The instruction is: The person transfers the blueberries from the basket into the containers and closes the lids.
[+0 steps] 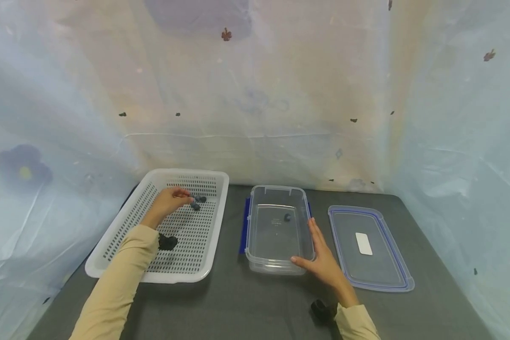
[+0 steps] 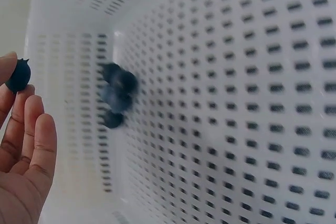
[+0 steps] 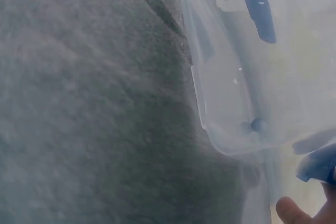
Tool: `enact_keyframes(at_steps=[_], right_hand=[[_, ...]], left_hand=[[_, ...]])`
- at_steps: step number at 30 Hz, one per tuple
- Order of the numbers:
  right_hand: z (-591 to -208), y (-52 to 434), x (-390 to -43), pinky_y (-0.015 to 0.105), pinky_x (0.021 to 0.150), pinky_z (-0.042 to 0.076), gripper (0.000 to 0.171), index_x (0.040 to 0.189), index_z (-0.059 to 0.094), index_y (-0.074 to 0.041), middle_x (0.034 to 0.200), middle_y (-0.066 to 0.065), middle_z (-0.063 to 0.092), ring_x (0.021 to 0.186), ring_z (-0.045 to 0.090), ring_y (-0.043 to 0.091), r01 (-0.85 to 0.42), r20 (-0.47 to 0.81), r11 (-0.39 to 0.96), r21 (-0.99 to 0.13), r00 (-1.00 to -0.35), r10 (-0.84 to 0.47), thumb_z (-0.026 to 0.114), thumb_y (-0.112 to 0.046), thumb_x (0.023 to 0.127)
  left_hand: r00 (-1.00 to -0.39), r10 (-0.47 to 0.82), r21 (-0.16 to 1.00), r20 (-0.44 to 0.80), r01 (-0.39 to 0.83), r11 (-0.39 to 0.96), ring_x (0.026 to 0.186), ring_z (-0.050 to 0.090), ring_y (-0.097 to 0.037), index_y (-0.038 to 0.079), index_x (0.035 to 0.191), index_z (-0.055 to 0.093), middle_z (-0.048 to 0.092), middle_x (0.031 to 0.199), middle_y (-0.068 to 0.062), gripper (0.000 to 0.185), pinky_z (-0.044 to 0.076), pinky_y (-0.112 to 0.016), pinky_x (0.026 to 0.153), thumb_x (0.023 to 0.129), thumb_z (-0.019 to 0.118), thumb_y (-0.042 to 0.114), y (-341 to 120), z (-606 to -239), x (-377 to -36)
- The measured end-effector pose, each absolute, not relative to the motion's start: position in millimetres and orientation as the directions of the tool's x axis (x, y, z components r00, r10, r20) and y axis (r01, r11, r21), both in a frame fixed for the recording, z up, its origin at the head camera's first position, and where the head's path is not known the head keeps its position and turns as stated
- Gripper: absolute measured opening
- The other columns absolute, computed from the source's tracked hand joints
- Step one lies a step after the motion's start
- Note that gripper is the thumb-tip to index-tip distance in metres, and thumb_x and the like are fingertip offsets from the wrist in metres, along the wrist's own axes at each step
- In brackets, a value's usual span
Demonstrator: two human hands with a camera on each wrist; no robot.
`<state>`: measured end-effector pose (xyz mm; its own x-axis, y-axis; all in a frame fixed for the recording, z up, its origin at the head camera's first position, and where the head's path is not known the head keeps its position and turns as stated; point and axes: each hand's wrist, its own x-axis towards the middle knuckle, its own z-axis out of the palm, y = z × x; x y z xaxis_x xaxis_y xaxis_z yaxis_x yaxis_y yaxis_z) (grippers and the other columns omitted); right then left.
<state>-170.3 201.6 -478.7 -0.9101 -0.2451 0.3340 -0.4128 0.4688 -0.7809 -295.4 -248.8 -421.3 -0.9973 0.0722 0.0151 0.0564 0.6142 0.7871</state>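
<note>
Over the white perforated basket [image 1: 174, 277], my left hand [image 1: 170, 202] pinches a single blueberry [image 2: 19, 76] between thumb and fingertips. Several more blueberries [image 2: 119, 85] lie clustered on the basket floor, near its end wall. To the right stands a clear plastic container [image 1: 272, 243] without its lid, blue clips hanging along its sides. Inside it a small dark blueberry [image 3: 259, 125] sits near one corner. My right hand [image 1: 323, 264] rests against the container's right side, fingers extended along the wall and thumb at the near right corner.
A clear lid [image 1: 367, 271] with a blue seal and a white label [image 1: 363, 243] lies flat on the right. Everything stands on a grey cloth-covered table [image 1: 229, 302]. A pale plastic sheet [image 1: 259, 94] hangs behind and at both sides.
</note>
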Motion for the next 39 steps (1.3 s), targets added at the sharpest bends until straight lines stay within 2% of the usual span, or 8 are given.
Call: enact_keyframes(at_steps=[2,5,10,13,20,30,35,39], right_hand=[[-488.1,207.1,-177.2,0.067,0.104,0.018,0.110,0.155,0.012,-0.006,0.161,0.012,0.006,0.143,0.012,0.040,-0.417,0.330,0.491,-0.765,-0.908,-0.257,0.083,-0.029,0.074],[-483.3,209.6,-179.0,0.066,0.105,0.020,0.111,0.155,0.013,-0.004,0.160,0.015,0.009,0.143,0.014,0.041,-0.410,0.317,0.538,-0.737,-0.912,-0.262,0.083,-0.034,0.074],[-476.3,212.5,-178.4,0.065,0.106,0.017,0.113,0.155,0.013,-0.004,0.160,0.016,0.012,0.143,0.012,0.041,-0.381,0.292,0.578,-0.722,-0.925,-0.245,0.082,-0.039,0.072],[-477.7,212.7,-177.6,0.066,0.106,0.016,0.114,0.155,0.010,-0.003,0.160,0.017,0.007,0.143,0.009,0.041,-0.375,0.275,0.580,-0.723,-0.926,-0.257,0.082,-0.038,0.073],[-483.0,211.6,-177.3,0.066,0.105,0.018,0.115,0.155,0.008,-0.003,0.160,0.017,0.005,0.143,0.011,0.040,-0.391,0.303,0.556,-0.733,-0.920,-0.249,0.082,-0.036,0.073],[-486.3,210.1,-176.0,0.067,0.105,0.017,0.114,0.155,0.008,-0.005,0.161,0.014,0.004,0.143,0.010,0.040,-0.380,0.300,0.530,-0.758,-0.925,-0.233,0.082,-0.034,0.075],[-488.8,210.2,-177.3,0.066,0.106,0.015,0.114,0.156,0.008,-0.006,0.161,0.010,0.003,0.144,0.009,0.038,-0.384,0.306,0.518,-0.764,-0.923,-0.232,0.082,-0.033,0.075],[-488.6,210.1,-176.4,0.066,0.106,0.015,0.113,0.156,0.008,-0.006,0.161,0.010,0.003,0.144,0.009,0.038,-0.387,0.310,0.505,-0.772,-0.922,-0.233,0.082,-0.032,0.075]], left_hand=[[-0.996,0.082,0.792,0.023,0.068,0.607,0.109,0.054,-0.035,0.001,0.120,0.061,0.060,0.117,-0.019,0.039,0.044,-0.049,0.091,0.093,0.067,0.027,-243.7,-415.7,-295.8],[-0.993,0.108,0.803,0.048,0.103,0.587,0.110,0.054,-0.034,0.001,0.121,0.060,0.060,0.117,-0.018,0.040,0.043,-0.050,0.093,0.094,0.066,0.029,-234.3,-405.7,-295.5],[-0.983,0.153,0.832,0.103,0.169,0.528,0.102,0.057,-0.031,0.001,0.118,0.062,0.062,0.112,-0.016,0.037,0.047,-0.045,0.083,0.093,0.067,0.029,-213.9,-389.8,-295.6],[-0.978,0.166,0.844,0.124,0.192,0.500,0.098,0.059,-0.029,0.003,0.115,0.064,0.064,0.110,-0.014,0.034,0.049,-0.042,0.077,0.093,0.068,0.028,-200.1,-382.0,-295.0],[-0.961,0.220,0.854,0.168,0.253,0.455,0.101,0.060,-0.026,0.006,0.112,0.066,0.066,0.109,-0.011,0.029,0.047,-0.042,0.084,0.092,0.070,0.027,-167.5,-366.2,-291.8],[-0.939,0.292,0.882,0.182,0.288,0.373,0.101,0.061,-0.025,0.009,0.109,0.067,0.067,0.106,-0.006,0.024,0.048,-0.042,0.086,0.092,0.069,0.026,-114.2,-357.4,-290.7],[-0.933,0.304,0.889,0.194,0.298,0.347,0.100,0.061,-0.021,0.009,0.110,0.067,0.066,0.106,-0.005,0.023,0.050,-0.041,0.084,0.092,0.069,0.024,-84.7,-357.8,-294.8],[-0.931,0.306,0.911,0.200,0.291,0.291,0.102,0.061,-0.025,0.005,0.113,0.065,0.064,0.110,-0.009,0.026,0.050,-0.043,0.087,0.092,0.068,0.020,-63.1,-358.7,-297.9]])
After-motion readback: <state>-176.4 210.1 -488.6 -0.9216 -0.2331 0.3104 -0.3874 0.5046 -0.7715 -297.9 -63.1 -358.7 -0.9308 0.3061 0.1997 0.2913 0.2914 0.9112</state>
